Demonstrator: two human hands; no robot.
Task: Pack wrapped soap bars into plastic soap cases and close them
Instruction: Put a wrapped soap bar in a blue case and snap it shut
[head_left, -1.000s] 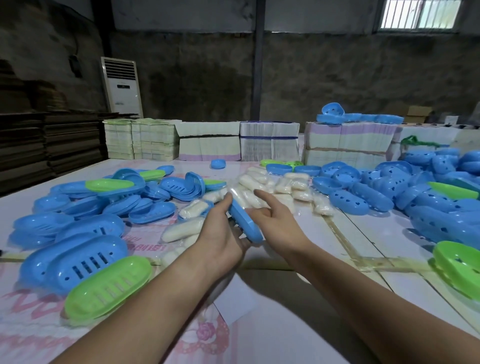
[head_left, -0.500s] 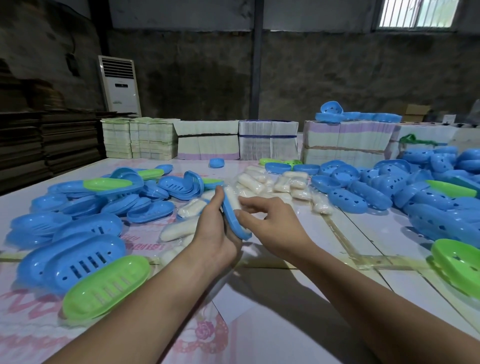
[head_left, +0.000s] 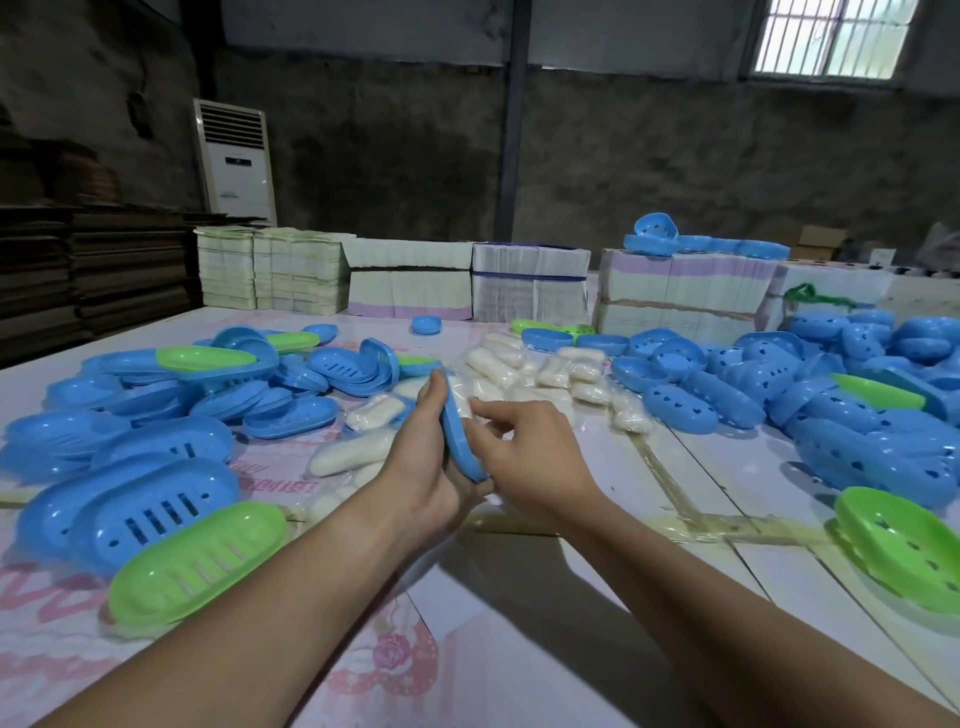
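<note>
My left hand (head_left: 421, 462) grips a blue soap case half (head_left: 460, 441), tilted up on its long edge above the table. A wrapped white soap bar (head_left: 458, 395) lies against the case's inner side. My right hand (head_left: 535, 457) is right beside it, thumb and fingers pinched on the wrapped bar at the case's rim. More wrapped soap bars (head_left: 519, 369) lie in a loose pile just beyond my hands.
Slotted blue case halves (head_left: 291, 395) and a green half (head_left: 197, 566) spread over the left of the white table (head_left: 571, 623). Blue halves with heart holes (head_left: 857, 431) heap at the right, with a green one (head_left: 904, 556) near the edge. Bundled flat cartons (head_left: 530, 280) line the back.
My right hand came back from the soap pile with a bar and drew in to the case. My left hand tipped the case more upright and lifted it slightly.
</note>
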